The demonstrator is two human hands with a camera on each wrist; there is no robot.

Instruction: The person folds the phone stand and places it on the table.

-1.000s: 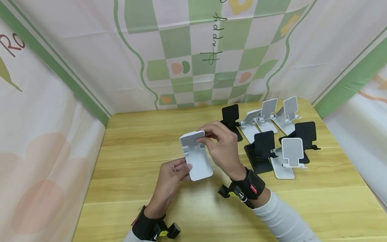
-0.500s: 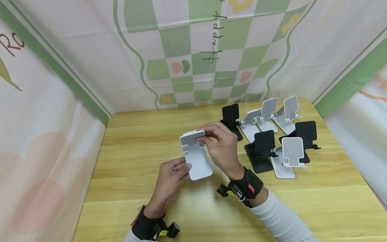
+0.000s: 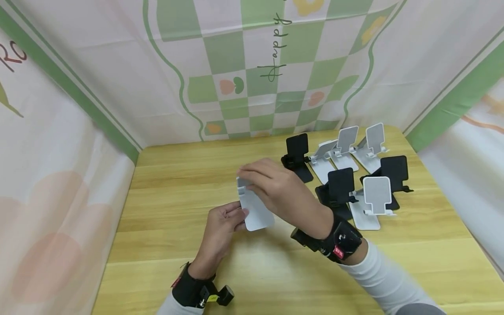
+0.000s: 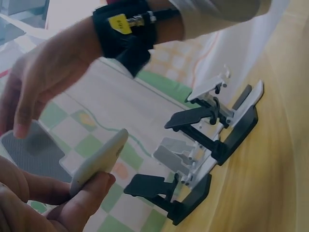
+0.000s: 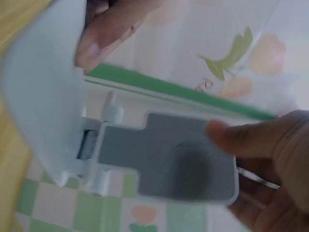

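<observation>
A white phone stand [image 3: 257, 214] is held up over the table, with its grey-padded plate [image 5: 166, 150] swung out from the base [image 5: 43, 87] in the right wrist view. My left hand [image 3: 224, 223] pinches the base by its left edge, thumb on the front face. The right hand [image 3: 281, 188] reaches over the top of the stand and hides most of the plate in the head view. From the right wrist, its thumb shows on the pad near the plate's outer end, with the other fingers behind.
Several black and white phone stands occupy the table's right side, among them a white one [image 3: 376, 197] in front and a black one [image 3: 297, 148] at the back left. A wooden table [image 3: 177, 175] lies beneath, with printed cloth [image 3: 228, 52] hanging behind it.
My right hand has turned over and moved left across the top of the stand, now covering the plate. The left hand keeps its grip on the base.
</observation>
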